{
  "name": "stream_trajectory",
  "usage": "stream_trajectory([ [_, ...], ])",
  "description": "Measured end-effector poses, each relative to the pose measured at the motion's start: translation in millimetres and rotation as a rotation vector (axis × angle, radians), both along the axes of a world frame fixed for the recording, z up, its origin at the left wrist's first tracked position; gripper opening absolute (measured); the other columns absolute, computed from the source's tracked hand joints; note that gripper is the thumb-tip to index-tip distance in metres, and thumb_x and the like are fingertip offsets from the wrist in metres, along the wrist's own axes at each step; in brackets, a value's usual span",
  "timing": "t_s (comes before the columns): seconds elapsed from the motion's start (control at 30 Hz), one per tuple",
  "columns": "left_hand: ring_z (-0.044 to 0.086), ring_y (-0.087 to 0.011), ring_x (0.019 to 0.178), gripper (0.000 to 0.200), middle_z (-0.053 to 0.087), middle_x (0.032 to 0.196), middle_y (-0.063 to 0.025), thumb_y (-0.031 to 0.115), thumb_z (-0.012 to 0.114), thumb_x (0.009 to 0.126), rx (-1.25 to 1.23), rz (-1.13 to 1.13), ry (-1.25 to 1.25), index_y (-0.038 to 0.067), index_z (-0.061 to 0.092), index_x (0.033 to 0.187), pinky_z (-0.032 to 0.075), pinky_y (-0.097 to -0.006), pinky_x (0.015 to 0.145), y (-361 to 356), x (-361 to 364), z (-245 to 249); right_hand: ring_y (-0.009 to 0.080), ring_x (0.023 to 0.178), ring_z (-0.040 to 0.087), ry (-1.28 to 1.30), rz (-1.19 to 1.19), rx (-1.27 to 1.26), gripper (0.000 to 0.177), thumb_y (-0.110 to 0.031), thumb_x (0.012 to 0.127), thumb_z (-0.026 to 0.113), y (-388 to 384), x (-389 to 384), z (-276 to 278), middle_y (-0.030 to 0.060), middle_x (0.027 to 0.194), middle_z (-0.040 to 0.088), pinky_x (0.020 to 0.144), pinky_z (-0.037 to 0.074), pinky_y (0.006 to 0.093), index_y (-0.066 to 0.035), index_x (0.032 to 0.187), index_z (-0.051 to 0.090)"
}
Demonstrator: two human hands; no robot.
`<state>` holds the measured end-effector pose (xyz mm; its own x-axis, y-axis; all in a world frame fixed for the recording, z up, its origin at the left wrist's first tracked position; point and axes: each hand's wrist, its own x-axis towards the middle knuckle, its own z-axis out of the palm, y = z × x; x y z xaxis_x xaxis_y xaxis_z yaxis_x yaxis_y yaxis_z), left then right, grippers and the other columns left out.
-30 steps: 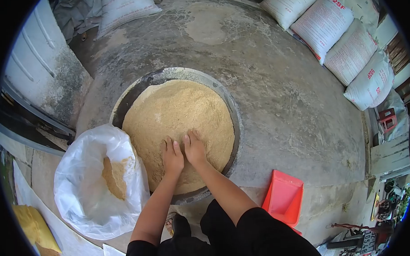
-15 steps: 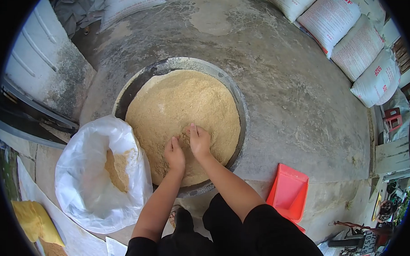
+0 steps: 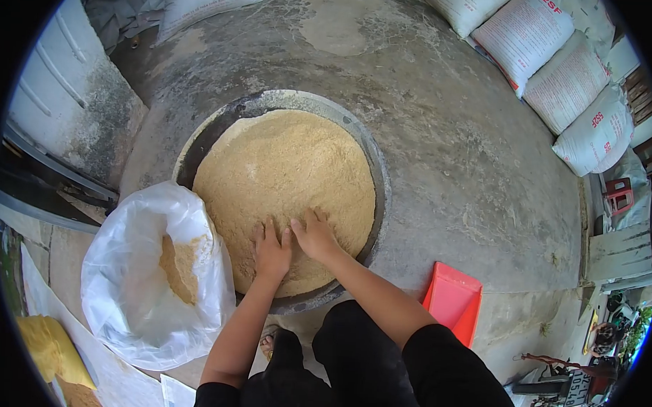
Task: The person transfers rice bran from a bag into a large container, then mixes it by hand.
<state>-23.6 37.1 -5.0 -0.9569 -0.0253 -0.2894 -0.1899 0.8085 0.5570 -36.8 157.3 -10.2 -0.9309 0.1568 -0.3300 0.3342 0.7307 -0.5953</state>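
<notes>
A wide round tub (image 3: 382, 177) stands on the floor, filled with a pale yellow-brown meal or powder (image 3: 284, 162). My left hand (image 3: 272, 253) lies palm down on the meal near the tub's close side, fingers spread and their tips sunk slightly in. Just to its right, my right hand (image 3: 316, 237) also rests on the meal, fingers apart and partly covered at the tips. Neither hand holds anything I can see. Left of the tub, touching or very near its rim, is an open clear plastic bag (image 3: 115, 268) with some of the same-looking meal inside.
A red scoop-like pan (image 3: 455, 301) lies on the concrete floor (image 3: 470, 187) to the right. Full printed sacks (image 3: 568, 83) line the upper right, with another sack (image 3: 204, 5) at the top left. A yellow sack (image 3: 54, 348) sits lower left; a motorbike (image 3: 571, 388) is lower right.
Both hands were curled with fingertips together over a small hollow in the meal. Now they have opened and lie flatter on it. The view has shifted slightly.
</notes>
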Motion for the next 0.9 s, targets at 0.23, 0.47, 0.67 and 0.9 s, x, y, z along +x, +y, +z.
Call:
stream_trajectory([
  [0.23, 0.019, -0.0401, 0.130, 0.054, 0.024, 0.137, -0.0286, 0.030, 0.041, 0.090, 0.111, 0.131, 0.139, 0.000, 0.029, 0.134, 0.014, -0.0470, 0.106, -9.6, -12.7, 2.5, 0.0400, 0.106, 0.050, 0.286, -0.041, -0.233, 0.052, -0.037, 0.090, 0.041, 0.0, -13.6, 21.6, 0.0276, 0.110, 0.053, 0.091, 0.039, 0.0416, 0.008, 0.116, 0.046],
  [0.47, 0.024, -0.0400, 0.128, 0.045, 0.030, 0.134, -0.0294, 0.023, 0.037, 0.092, 0.297, 0.204, 0.291, -0.002, 0.036, 0.130, 0.021, -0.0414, 0.105, 12.2, -22.9, -34.7, 0.0305, 0.101, 0.055, 0.251, -0.469, -0.721, 0.048, -0.035, 0.093, 0.037, -13.1, -19.2, -29.1, 0.0228, 0.106, 0.058, 0.090, 0.040, 0.0338, 0.009, 0.108, 0.054],
  [0.67, 0.045, -0.0241, 0.115, 0.040, 0.051, 0.121, -0.0184, 0.025, 0.043, 0.092, 1.033, 0.485, 0.153, -0.005, 0.051, 0.118, 0.031, -0.0310, 0.098, 30.8, -20.0, -18.2, 0.0230, 0.101, 0.054, 0.319, -0.761, -1.094, 0.047, -0.034, 0.095, 0.035, -40.3, -15.4, -22.0, 0.0174, 0.107, 0.059, 0.091, 0.038, 0.0307, 0.006, 0.100, 0.059],
  [0.9, 0.053, -0.0136, 0.085, 0.035, 0.060, 0.091, -0.0085, 0.028, 0.047, 0.092, 1.377, 0.878, 0.084, -0.003, 0.063, 0.093, 0.043, -0.0266, 0.078, 16.7, -35.9, 14.8, 0.0232, 0.101, 0.048, 0.202, -0.899, -1.366, 0.051, -0.039, 0.094, 0.032, -51.8, -28.1, 1.6, 0.0157, 0.108, 0.056, 0.094, 0.036, 0.0346, 0.004, 0.096, 0.059],
])
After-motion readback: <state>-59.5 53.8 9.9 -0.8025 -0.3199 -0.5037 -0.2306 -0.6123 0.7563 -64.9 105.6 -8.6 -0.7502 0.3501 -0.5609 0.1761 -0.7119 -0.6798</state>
